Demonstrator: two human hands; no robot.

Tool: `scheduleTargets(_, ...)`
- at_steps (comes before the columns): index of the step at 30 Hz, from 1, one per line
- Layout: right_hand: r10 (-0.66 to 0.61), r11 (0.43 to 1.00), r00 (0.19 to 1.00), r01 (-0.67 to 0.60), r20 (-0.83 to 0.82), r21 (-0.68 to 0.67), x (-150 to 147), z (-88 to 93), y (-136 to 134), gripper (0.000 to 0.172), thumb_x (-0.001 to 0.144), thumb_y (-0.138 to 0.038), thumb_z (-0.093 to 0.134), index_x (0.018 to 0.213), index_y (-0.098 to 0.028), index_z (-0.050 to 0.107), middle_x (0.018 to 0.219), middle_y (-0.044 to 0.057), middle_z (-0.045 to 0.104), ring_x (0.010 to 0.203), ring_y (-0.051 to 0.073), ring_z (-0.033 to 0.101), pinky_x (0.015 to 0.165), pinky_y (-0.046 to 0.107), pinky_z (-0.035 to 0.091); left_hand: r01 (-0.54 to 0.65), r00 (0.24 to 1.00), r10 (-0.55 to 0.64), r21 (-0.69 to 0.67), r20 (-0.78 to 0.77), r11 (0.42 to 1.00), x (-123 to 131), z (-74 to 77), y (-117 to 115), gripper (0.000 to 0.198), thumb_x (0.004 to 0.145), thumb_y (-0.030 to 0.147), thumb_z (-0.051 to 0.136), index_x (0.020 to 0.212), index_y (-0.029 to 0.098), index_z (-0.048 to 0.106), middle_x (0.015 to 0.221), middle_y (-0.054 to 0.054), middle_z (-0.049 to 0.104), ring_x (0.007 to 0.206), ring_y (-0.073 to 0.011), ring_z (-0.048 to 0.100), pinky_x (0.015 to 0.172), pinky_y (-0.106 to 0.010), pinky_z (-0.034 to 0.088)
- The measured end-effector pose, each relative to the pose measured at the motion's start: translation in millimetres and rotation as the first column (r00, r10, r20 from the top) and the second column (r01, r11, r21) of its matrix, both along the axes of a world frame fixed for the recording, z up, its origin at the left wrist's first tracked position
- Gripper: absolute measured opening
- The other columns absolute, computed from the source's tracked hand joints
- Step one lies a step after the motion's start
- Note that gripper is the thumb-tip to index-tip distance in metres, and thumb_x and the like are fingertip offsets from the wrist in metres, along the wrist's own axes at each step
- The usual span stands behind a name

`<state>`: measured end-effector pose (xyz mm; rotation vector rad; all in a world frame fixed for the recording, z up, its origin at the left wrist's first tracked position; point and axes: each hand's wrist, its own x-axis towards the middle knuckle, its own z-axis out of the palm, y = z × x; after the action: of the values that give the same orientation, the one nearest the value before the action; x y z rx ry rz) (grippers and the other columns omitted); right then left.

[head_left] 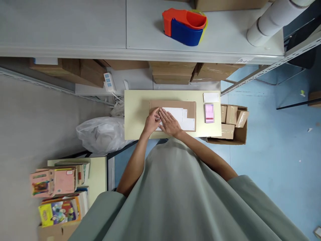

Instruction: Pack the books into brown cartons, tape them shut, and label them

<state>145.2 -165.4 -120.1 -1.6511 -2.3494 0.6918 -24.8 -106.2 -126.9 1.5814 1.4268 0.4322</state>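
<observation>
A flat brown cardboard parcel [150,107] lies on a small pale yellow table [132,113]. A white paper label [181,117] is stuck on its top. My left hand [151,122] rests on the label's left end with fingers curled, fingertips pressing down. My right hand [170,123] lies flat on the label beside it, fingers stretched out. Both hands touch each other at the fingertips.
A pink phone [209,113] and a white slip [211,97] lie on the table's right side. An open carton of small boxes [234,124] stands right of the table, a white plastic bag [100,134] left. A red-and-blue tape dispenser [184,26] sits on the shelf. Books [59,194] are stacked at lower left.
</observation>
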Motion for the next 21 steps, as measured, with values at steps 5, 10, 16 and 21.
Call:
scheduleTargets(5,0.009,1.000,1.000,-0.009,-0.001,0.011,26.2,3.4,-44.1,0.076,0.120,-0.051,0.027,0.180,-0.006,0.025,0.188,0.013,0.019,0.176,0.026,0.018,0.145,0.046,0.015,-0.015,1.000,0.016,-0.016,0.017,1.000,0.7,4.2,1.7,0.077,0.083,0.008,0.075,0.158,0.022,0.061,0.101,-0.001,0.075,0.073,-0.0122,0.064,0.084,-0.029,0.059)
scheduleTargets(10,-0.290,0.957,0.953,0.287,0.090,0.039,73.9,1.4,-61.0,0.082,0.119,-0.057,0.028,0.182,-0.007,0.016,0.188,0.015,0.016,0.177,0.032,0.014,0.144,0.056,0.015,-0.010,1.000,0.010,-0.004,-0.002,1.000,3.7,5.7,0.8,0.075,0.085,0.007,0.074,0.158,0.019,0.061,0.104,-0.003,0.076,0.076,-0.0131,0.066,0.088,-0.029,0.058)
scheduleTargets(16,-0.281,0.959,0.953,0.276,0.115,0.060,5.8,-5.8,-7.1,0.074,0.119,-0.049,0.025,0.182,-0.012,0.017,0.189,0.011,0.013,0.177,0.032,0.008,0.144,0.058,0.011,0.022,1.000,-0.022,0.009,0.003,1.000,2.7,4.5,1.7,0.075,0.085,0.004,0.072,0.158,0.018,0.060,0.104,-0.004,0.077,0.077,-0.0144,0.067,0.091,-0.032,0.059)
scheduleTargets(21,-0.172,0.985,0.979,0.168,0.113,0.048,-1.7,-1.9,-43.7,0.071,0.119,-0.048,0.026,0.182,-0.016,0.022,0.189,0.007,0.017,0.177,0.026,0.013,0.144,0.049,0.015,0.055,0.998,-0.055,0.029,0.017,0.998,-9.6,1.0,1.0,0.073,0.084,0.004,0.070,0.156,0.016,0.061,0.106,-0.005,0.078,0.074,-0.0143,0.066,0.088,-0.031,0.060)
